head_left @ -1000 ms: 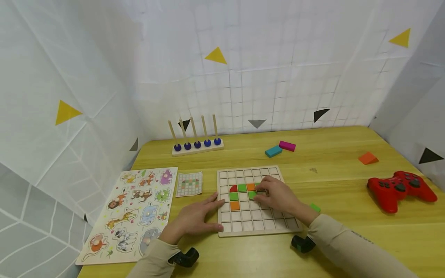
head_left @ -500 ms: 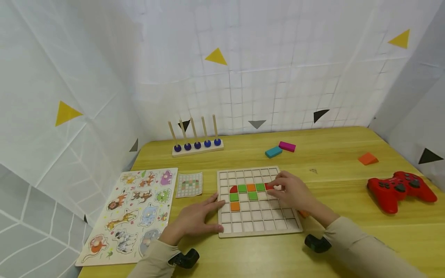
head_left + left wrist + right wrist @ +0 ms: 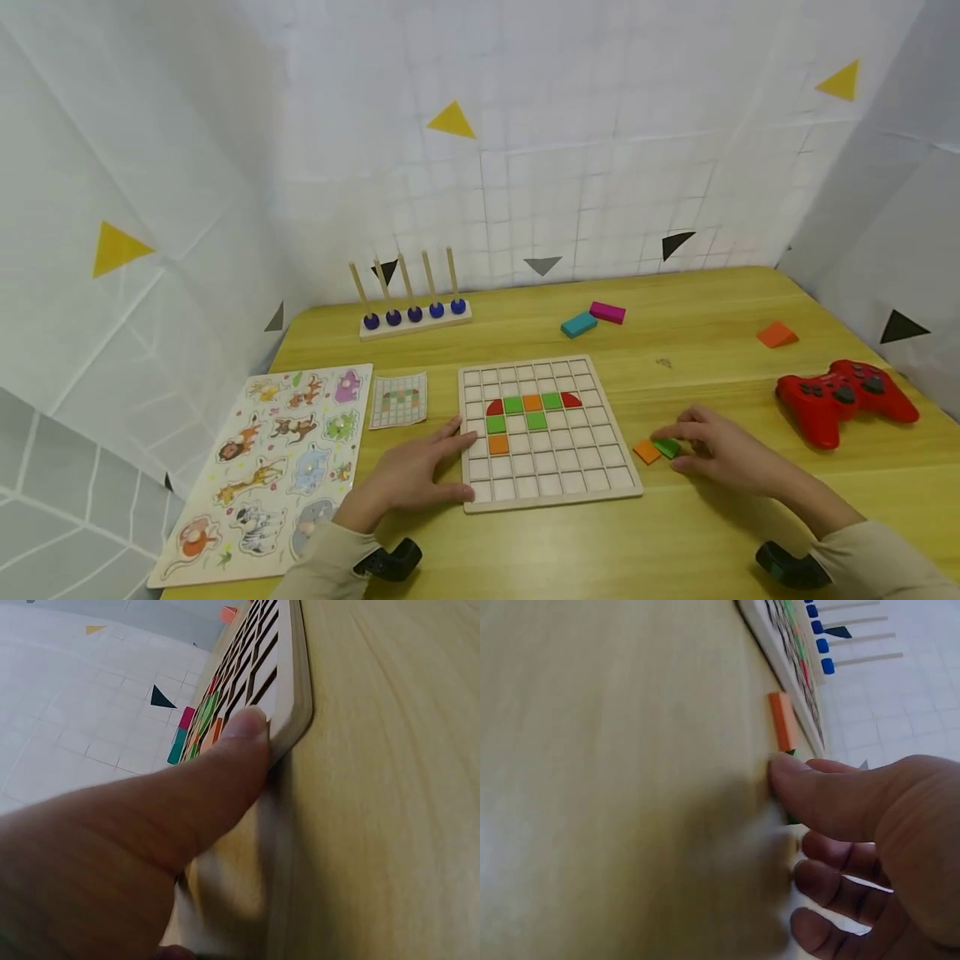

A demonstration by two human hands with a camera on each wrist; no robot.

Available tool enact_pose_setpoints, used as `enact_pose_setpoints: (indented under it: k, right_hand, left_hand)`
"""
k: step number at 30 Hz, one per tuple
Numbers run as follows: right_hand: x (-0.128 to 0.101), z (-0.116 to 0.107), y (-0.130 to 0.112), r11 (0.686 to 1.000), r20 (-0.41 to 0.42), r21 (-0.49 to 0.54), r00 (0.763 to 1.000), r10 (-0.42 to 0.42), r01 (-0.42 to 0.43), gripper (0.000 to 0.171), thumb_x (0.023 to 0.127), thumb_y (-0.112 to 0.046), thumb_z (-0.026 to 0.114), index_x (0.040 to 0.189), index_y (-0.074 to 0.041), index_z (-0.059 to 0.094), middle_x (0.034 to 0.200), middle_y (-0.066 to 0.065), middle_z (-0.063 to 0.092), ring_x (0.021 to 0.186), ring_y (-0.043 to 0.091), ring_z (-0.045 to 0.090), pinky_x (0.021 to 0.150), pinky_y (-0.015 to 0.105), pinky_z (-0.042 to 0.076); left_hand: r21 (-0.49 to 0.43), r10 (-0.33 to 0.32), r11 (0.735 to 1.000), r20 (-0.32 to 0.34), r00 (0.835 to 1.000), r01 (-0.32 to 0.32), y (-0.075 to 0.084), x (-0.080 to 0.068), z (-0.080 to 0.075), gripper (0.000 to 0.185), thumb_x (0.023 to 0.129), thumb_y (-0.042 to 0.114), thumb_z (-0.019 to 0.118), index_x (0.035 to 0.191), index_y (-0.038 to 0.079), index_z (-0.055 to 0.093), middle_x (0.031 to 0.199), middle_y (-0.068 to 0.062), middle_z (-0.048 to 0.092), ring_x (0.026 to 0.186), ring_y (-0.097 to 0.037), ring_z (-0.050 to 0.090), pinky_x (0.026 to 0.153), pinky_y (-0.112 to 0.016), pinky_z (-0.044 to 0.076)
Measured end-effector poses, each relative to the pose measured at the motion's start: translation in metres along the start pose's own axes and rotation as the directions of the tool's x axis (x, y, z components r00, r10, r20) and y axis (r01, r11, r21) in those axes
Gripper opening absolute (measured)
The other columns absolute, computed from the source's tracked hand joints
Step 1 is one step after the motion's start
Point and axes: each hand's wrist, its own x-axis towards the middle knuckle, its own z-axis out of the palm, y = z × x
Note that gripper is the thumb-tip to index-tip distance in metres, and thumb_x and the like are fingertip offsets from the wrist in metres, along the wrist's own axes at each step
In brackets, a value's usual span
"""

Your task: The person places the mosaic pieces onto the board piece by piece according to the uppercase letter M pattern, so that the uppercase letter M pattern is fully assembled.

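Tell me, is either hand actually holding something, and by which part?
The right hand pinches a small green square tile by its edges, still on the table. The left hand only rests flat against the wooden grid board.

Grid board (image 3: 550,492) lies at desk centre near the front edge; animal puzzle (image 3: 225,533) left of it; gamepad (image 3: 843,398) at the right edge.

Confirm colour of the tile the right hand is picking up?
Green tile, beside an orange one; head view.

Yellow wooden table (image 3: 712,517) with grid board (image 3: 585,483)
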Motion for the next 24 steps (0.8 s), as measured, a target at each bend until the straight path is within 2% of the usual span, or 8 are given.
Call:
enact_pose_setpoints:
  k: [9,15,19,22,24]
  right_hand:
    - [-0.006,0.000,0.008,0.999,-0.028,0.016,0.998,0.049,-0.049,0.029,0.083,-0.019,0.078,0.111,-0.015,0.071,0.096,-0.003,0.051,0.075,-0.001,0.038,0.060,0.018,0.031]
    - [-0.007,0.002,0.008,0.999,-0.081,-0.014,0.996,0.043,-0.044,0.022,0.082,-0.016,0.079,0.101,-0.018,0.069,0.096,-0.006,0.053,0.077,-0.003,0.041,0.061,0.018,0.036]
    - [0.002,0.004,0.001,0.998,-0.150,-0.036,0.988,0.043,-0.049,0.019,0.081,-0.019,0.080,0.094,-0.022,0.068,0.094,-0.010,0.056,0.077,-0.004,0.045,0.061,0.020,0.041]
    - [0.015,0.006,-0.007,0.998,-0.210,-0.043,0.977,0.036,-0.046,0.021,0.078,-0.022,0.084,0.090,-0.026,0.067,0.092,-0.013,0.059,0.077,-0.001,0.048,0.062,0.020,0.043]
    - [0.026,0.008,-0.012,0.998,-0.222,-0.039,0.974,0.043,-0.053,0.022,0.077,-0.026,0.085,0.089,-0.026,0.067,0.090,-0.013,0.059,0.078,0.002,0.048,0.062,0.020,0.042]
  left_hand:
    - [-0.011,-0.003,1.000,-0.005,1.000,0.003,-0.001,0.000,0.001,0.078,0.086,0.064,0.063,0.151,0.029,0.040,0.164,-0.003,0.026,0.139,-0.037,0.046,0.102,-0.055,0.046]
    - [-0.020,-0.005,1.000,0.004,1.000,0.005,0.000,-0.001,0.002,0.078,0.086,0.063,0.063,0.152,0.029,0.040,0.164,-0.003,0.025,0.140,-0.036,0.045,0.103,-0.056,0.045]
    - [-0.012,0.001,1.000,0.006,1.000,-0.001,0.000,-0.001,0.002,0.078,0.086,0.064,0.062,0.152,0.029,0.039,0.164,-0.003,0.026,0.138,-0.036,0.048,0.101,-0.054,0.047]
    - [-0.006,-0.001,1.000,0.002,1.000,0.001,-0.001,-0.001,0.002,0.078,0.086,0.064,0.062,0.152,0.029,0.039,0.164,-0.002,0.026,0.137,-0.035,0.049,0.100,-0.053,0.048]
    - [-0.005,-0.003,1.000,0.001,1.000,0.003,0.000,-0.001,0.001,0.078,0.086,0.064,0.062,0.152,0.030,0.039,0.164,-0.002,0.027,0.137,-0.035,0.049,0.100,-0.053,0.048]
